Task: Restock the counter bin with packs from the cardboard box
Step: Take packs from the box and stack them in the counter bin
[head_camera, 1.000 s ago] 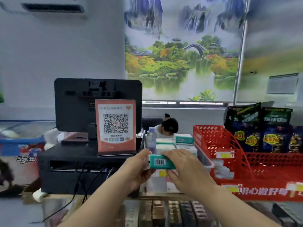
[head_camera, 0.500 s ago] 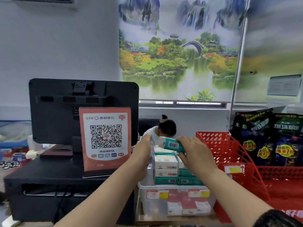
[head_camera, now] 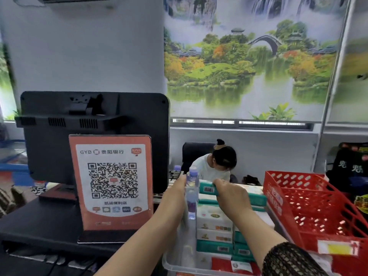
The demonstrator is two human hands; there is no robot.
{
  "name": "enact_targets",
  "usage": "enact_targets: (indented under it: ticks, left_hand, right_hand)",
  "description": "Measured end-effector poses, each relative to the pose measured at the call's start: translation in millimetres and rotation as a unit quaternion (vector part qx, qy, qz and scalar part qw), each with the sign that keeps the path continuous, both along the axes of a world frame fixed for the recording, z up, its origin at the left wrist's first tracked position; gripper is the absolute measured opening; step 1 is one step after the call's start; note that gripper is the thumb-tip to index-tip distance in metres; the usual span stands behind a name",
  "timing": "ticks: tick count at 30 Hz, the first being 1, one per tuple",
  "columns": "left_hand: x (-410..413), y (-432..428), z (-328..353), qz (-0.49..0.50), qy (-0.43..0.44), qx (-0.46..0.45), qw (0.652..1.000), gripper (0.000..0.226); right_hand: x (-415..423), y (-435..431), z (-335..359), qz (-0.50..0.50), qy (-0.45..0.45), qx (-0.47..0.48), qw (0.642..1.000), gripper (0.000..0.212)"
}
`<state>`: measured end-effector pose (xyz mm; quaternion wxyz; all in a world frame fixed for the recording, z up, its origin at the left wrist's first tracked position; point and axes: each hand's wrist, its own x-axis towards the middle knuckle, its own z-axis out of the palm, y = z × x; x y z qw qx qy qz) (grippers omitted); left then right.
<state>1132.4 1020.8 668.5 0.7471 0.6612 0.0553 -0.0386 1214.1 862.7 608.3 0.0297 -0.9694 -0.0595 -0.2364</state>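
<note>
Head view: the fingers [head_camera: 220,181] of the right hand [head_camera: 233,197] curl over the top of a teal pack [head_camera: 208,189] and clamp it, its barcoded end facing the camera. The pack is level with the top of the stacked packs [head_camera: 214,222] that fill the clear bin [head_camera: 169,263] on the desk. Whether it rests on them cannot be told.

The left hand [head_camera: 175,198] has straight fingers held together, pointing up and away. They lie along the left side of an upright water bottle [head_camera: 192,188] at the left edge of the stack. The bottle hides whether they reach the pack's left end.

To the right, the wall of a red basket [head_camera: 308,206] stands just beside the bin. To the left, a QR-code sign [head_camera: 111,180] and a black monitor [head_camera: 95,116] stand close. Open room lies only above the stack.

Both forearms rise from the near edge and converge on the pack, the right wrist bent downward. A dark mesh sleeve [head_camera: 288,259] covers the right forearm. Beyond the bin, a person [head_camera: 217,164] sits with head bowed.
</note>
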Motion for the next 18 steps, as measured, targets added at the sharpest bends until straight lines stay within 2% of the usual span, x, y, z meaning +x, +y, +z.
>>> enact_targets:
  ticks: [6,9,12,18]
  left_hand:
    - [13.6,-11.8,-7.8,0.016,-0.04,0.001,0.999,0.027]
    - [16.2,-12.6,-5.5,0.001,0.0,0.003,1.0,0.033]
    - [12.2,-13.7,-1.9,-0.006,-0.006,0.031,0.999,0.035]
    - [10.0,-14.9,-1.2,-0.008,-0.003,0.025,1.0,0.03]
  right_hand:
    - [24.4,-3.1,-14.2,0.02,0.012,-0.02,1.0,0.023]
    - [31.0,-3.9,-20.0,0.028,0.021,-0.025,0.999,0.023]
    - [32.0,-5.8,-24.9,0.03,0.031,-0.02,0.999,0.026]
    - [33.1,-12.4,-27.1,0.038,0.063,-0.045,0.996,0.037]
